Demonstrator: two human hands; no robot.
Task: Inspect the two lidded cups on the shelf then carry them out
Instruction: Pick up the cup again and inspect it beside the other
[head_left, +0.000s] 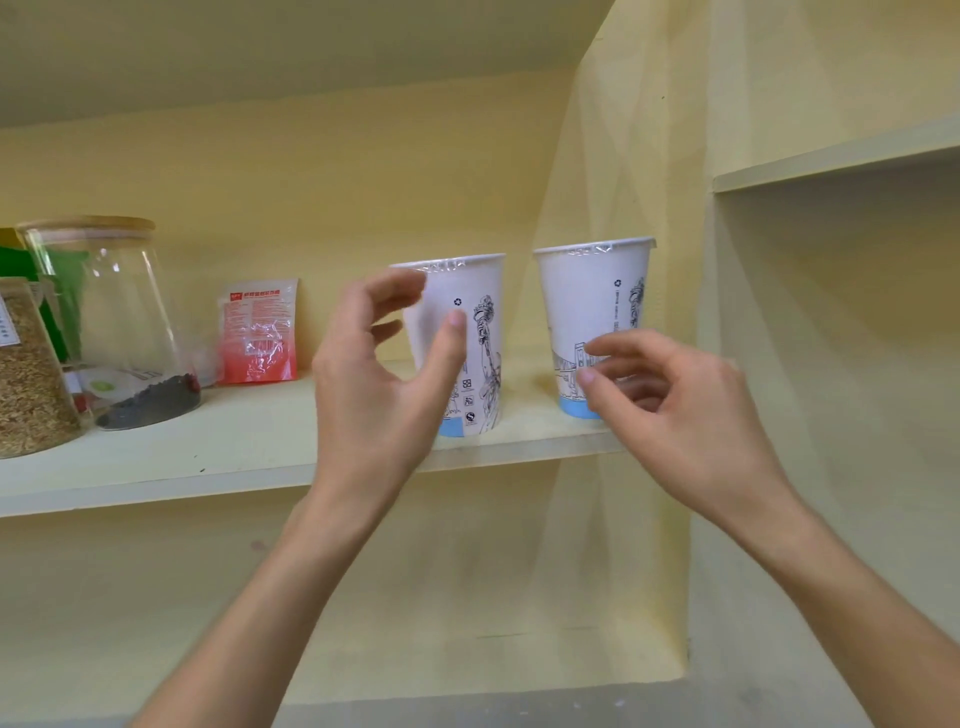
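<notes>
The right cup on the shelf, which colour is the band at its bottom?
Light blue, on the right cup; the head view, the only one, shows it.

Two bare forearms, no sleeves, left grip (384, 374), right grip (691, 410)

Bright, even, warm light, no hard shadows. Soft shade under upper board and behind cups (519, 338). Glare on glass jar (109, 322) and red packet (258, 332). Slight blur on left hand (384, 374) fingertips. Wide-angle bending of shelf (234, 457) edges.
</notes>
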